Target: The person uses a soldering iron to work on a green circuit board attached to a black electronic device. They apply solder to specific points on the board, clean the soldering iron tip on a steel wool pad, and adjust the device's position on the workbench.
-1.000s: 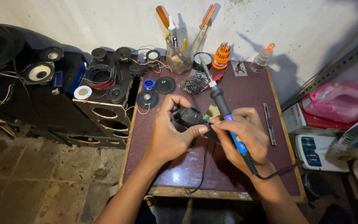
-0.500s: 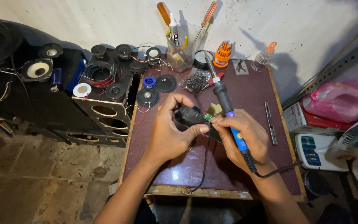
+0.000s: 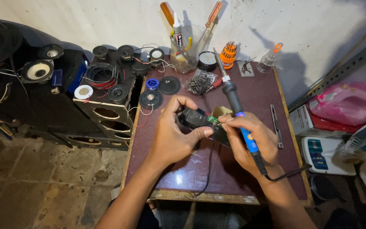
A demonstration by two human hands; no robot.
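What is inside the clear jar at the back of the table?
The clear jar holds two orange-handled screwdrivers, and a white glue tube. Their lower ends and any smaller contents are too murky to tell.

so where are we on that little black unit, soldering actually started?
Done: the small black device is open, its green circuit board exposed. In hand: the left hand grips the device while the right hand holds the blue-handled soldering iron, tip pointing away toward the wall, not on the board. Left: no joint being heated; device not closed up; loose speakers lie on the table.
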